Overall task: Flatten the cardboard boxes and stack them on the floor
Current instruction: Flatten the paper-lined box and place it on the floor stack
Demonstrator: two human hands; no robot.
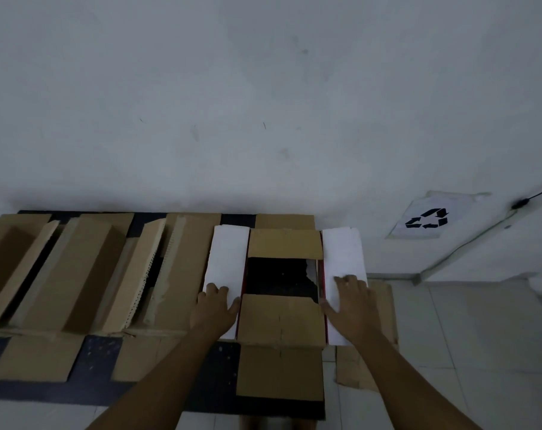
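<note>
The pale wall (263, 88) fills most of your view, and below it a dark table (99, 352) runs along it, covered with brown cardboard. On its left and middle stand several open brown boxes (86, 268), crowded side by side with their flaps up or leaning, none of them flattened yet. The box in hand (282, 318) sits at the right end of the table, opened upward so you look into its dark inside. Its two brown flaps lie near and far, and its two white flaps lie out to the sides. A loose piece of brown cardboard (384, 308) shows just beyond the right white flap, over the tiled floor (481, 352). On the wall to the right hangs a paper recycling sign (428, 217).

Your left hand (215, 307) lies flat on the left white flap (226, 259), fingers spread, the grip pinching nothing. Your right hand (352, 301) does the same on the right white flap (342, 259), fingers extended and pressing down.

You appear to be at the opening step for this box: the flaps are being pushed outward, but its walls are not yet collapsed. Next, you will probably need to free the bottom, push opposite corners together until the walls fold flat, then carry it to the floor on your right. Whether a stack has begun there is not visible.
</note>
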